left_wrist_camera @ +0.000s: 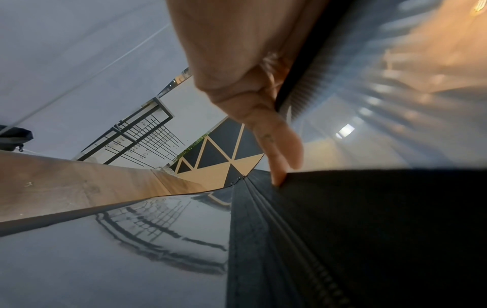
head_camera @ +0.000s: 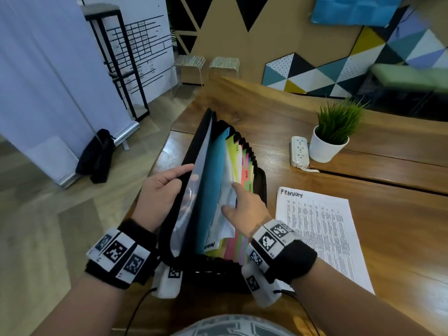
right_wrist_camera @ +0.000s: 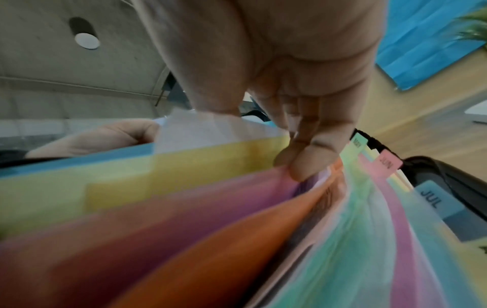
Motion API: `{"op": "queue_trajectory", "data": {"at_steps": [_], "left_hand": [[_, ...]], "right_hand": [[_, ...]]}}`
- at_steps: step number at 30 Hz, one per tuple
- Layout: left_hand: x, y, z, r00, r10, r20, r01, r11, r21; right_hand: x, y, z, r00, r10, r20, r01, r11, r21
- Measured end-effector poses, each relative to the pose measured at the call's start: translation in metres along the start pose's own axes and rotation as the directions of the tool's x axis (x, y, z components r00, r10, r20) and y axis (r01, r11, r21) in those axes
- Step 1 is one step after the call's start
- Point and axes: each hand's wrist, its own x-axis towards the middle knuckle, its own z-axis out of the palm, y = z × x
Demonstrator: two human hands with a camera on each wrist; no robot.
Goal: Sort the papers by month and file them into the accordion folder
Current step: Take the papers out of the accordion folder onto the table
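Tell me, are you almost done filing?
Partly. White paper already shows in later pockets of the accordion folder. The left hand holds its cover open while the right hand tucks a white sheet in near the front. The February sheet waits on the table.

We find the accordion folder (head_camera: 208, 265) standing on the counter (head_camera: 400, 226); the February sheet (head_camera: 320, 234) lies at its three o'clock, the power strip (head_camera: 300, 151) and potted plant (head_camera: 327, 146) at two o'clock.
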Motion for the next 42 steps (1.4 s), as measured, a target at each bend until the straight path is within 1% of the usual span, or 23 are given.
{"op": "queue_trajectory", "data": {"at_steps": [2, 4, 6, 8, 13, 15, 17, 20, 23, 26, 28, 30, 31, 32, 33, 34, 36, 38, 40, 42], "left_hand": [[-0.003, 0.003, 0.002, 1.0, 0.02, -0.002, -0.02, 0.999, 0.036], [-0.006, 0.005, 0.004, 0.999, 0.034, 0.017, -0.035, 0.998, 0.06], [-0.008, 0.004, 0.007, 0.998, 0.045, 0.037, -0.048, 0.997, 0.065], [-0.007, 0.002, 0.008, 0.998, 0.049, 0.036, -0.051, 0.996, 0.07], [-0.005, -0.003, 0.011, 0.997, 0.06, 0.051, -0.065, 0.992, 0.111], [-0.005, -0.002, 0.012, 0.996, 0.07, 0.052, -0.076, 0.988, 0.131], [-0.005, 0.001, 0.01, 0.997, 0.07, 0.029, -0.073, 0.989, 0.127], [-0.003, 0.002, 0.004, 0.997, 0.071, -0.004, -0.07, 0.992, 0.107], [0.0, 0.0, 0.001, 0.997, 0.071, -0.004, -0.07, 0.99, 0.121], [0.002, 0.001, 0.003, 0.998, 0.065, -0.008, -0.063, 0.99, 0.126], [0.001, 0.003, 0.007, 0.994, 0.108, -0.016, -0.105, 0.986, 0.133], [-0.001, 0.006, 0.012, 0.993, 0.121, 0.001, -0.121, 0.984, 0.133], [-0.003, 0.007, 0.013, 0.992, 0.128, 0.007, -0.128, 0.982, 0.136], [-0.003, 0.007, 0.013, 0.991, 0.132, 0.013, -0.133, 0.98, 0.146], [-0.003, 0.008, 0.013, 0.99, 0.137, 0.013, -0.137, 0.978, 0.157], [-0.002, 0.008, 0.012, 0.99, 0.139, 0.016, -0.14, 0.975, 0.173], [0.001, 0.005, 0.009, 0.991, 0.135, -0.006, -0.131, 0.973, 0.192], [0.003, 0.005, 0.005, 0.993, 0.116, -0.023, -0.11, 0.976, 0.188], [0.004, 0.006, 0.005, 0.995, 0.102, -0.008, -0.099, 0.977, 0.188], [0.005, 0.009, 0.005, 0.995, 0.095, -0.011, -0.092, 0.983, 0.162]], "right_hand": [[0.008, 0.001, 0.004, 0.995, 0.09, -0.035, -0.091, 0.996, -0.021], [0.014, 0.002, 0.007, 0.988, 0.144, -0.047, -0.146, 0.988, -0.044], [0.017, 0.002, 0.009, 0.988, 0.148, -0.046, -0.15, 0.988, -0.044], [0.018, 0.003, 0.01, 0.987, 0.149, -0.056, -0.149, 0.989, 0.0], [0.026, 0.012, 0.012, 0.99, 0.134, -0.044, -0.134, 0.991, -0.008], [0.026, 0.017, 0.01, 0.993, 0.113, -0.03, -0.11, 0.991, 0.081], [0.022, 0.021, 0.006, 0.995, 0.075, -0.059, -0.065, 0.984, 0.163], [0.013, 0.023, 0.002, 0.994, 0.007, -0.107, 0.014, 0.981, 0.195], [0.008, 0.022, -0.005, 0.992, -0.004, -0.129, 0.034, 0.971, 0.238], [0.006, 0.02, -0.011, 0.985, 0.069, -0.161, -0.019, 0.956, 0.291], [0.009, 0.018, -0.01, 0.985, 0.119, -0.128, -0.08, 0.957, 0.28], [0.017, 0.016, -0.003, 0.985, 0.159, -0.074, -0.14, 0.967, 0.215], [0.021, 0.015, -0.001, 0.982, 0.179, -0.062, -0.168, 0.975, 0.143], [0.024, 0.015, -0.002, 0.978, 0.196, -0.068, -0.19, 0.978, 0.086], [0.024, 0.019, -0.006, 0.976, 0.201, -0.085, -0.194, 0.978, 0.083], [0.021, 0.024, -0.014, 0.975, 0.197, -0.103, -0.183, 0.974, 0.135], [0.008, 0.044, -0.04, 0.962, 0.234, -0.144, -0.178, 0.929, 0.323], [-0.013, 0.075, -0.071, 0.918, 0.348, -0.189, -0.219, 0.843, 0.491], [-0.037, 0.114, -0.094, 0.877, 0.442, -0.188, -0.278, 0.786, 0.552], [-0.061, 0.154, -0.107, 0.855, 0.497, -0.147, -0.339, 0.752, 0.566]]}}
